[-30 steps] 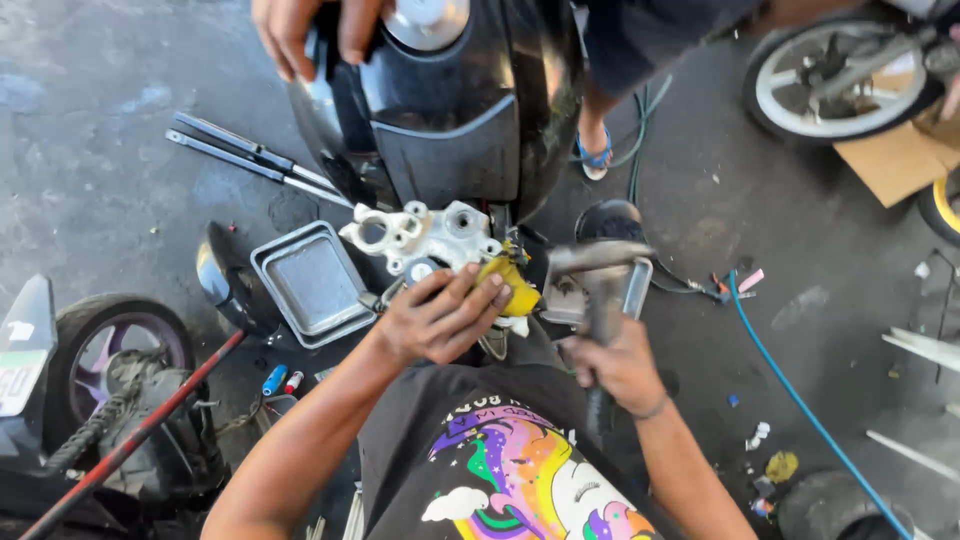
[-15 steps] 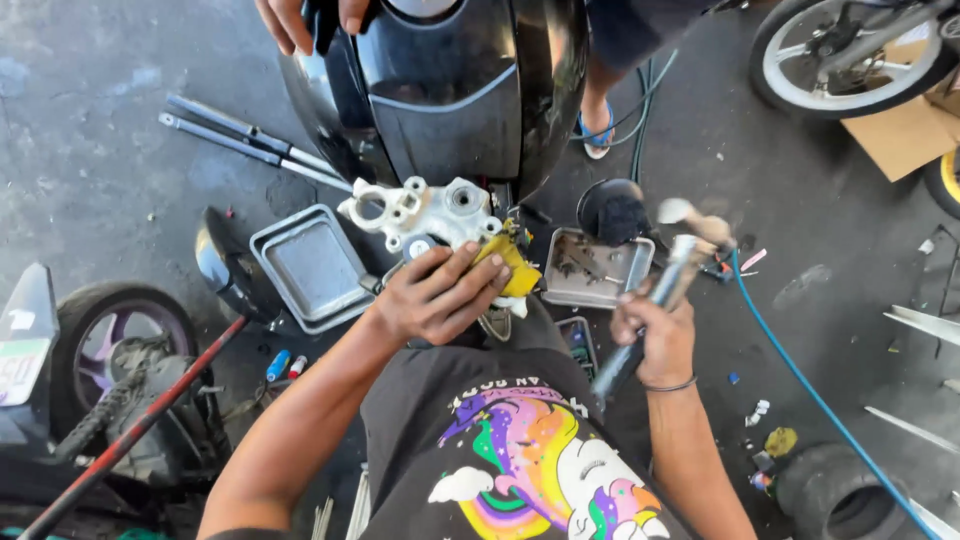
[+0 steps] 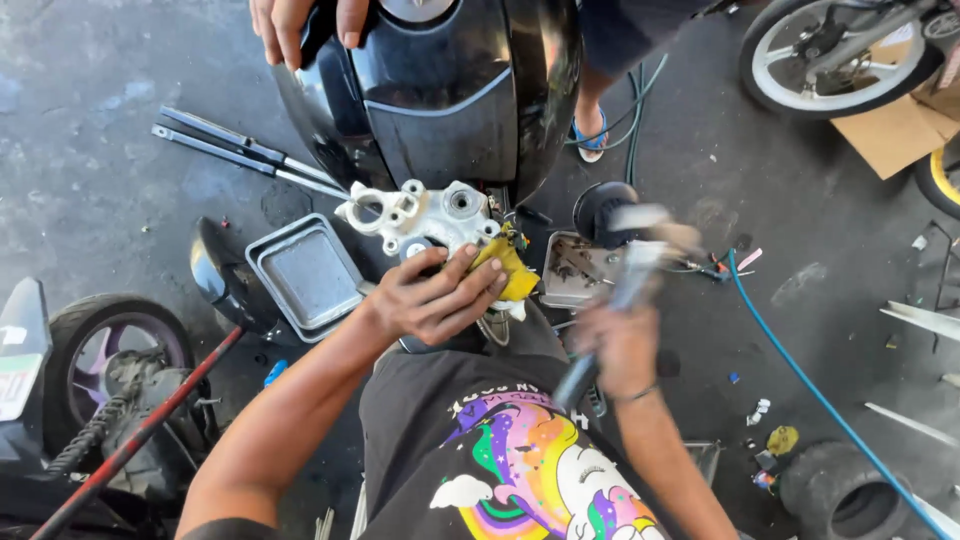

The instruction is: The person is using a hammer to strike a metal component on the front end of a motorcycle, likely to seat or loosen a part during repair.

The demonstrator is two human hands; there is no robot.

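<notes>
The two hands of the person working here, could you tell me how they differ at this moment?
The left hand is sharp in the picture and lies spread on a yellow rag against the white metal part. The right hand is blurred and grips a hammer, raised off the part. Both are bare.

Stained grey concrete floor (image 3: pixel 90 140), bright daylight
</notes>
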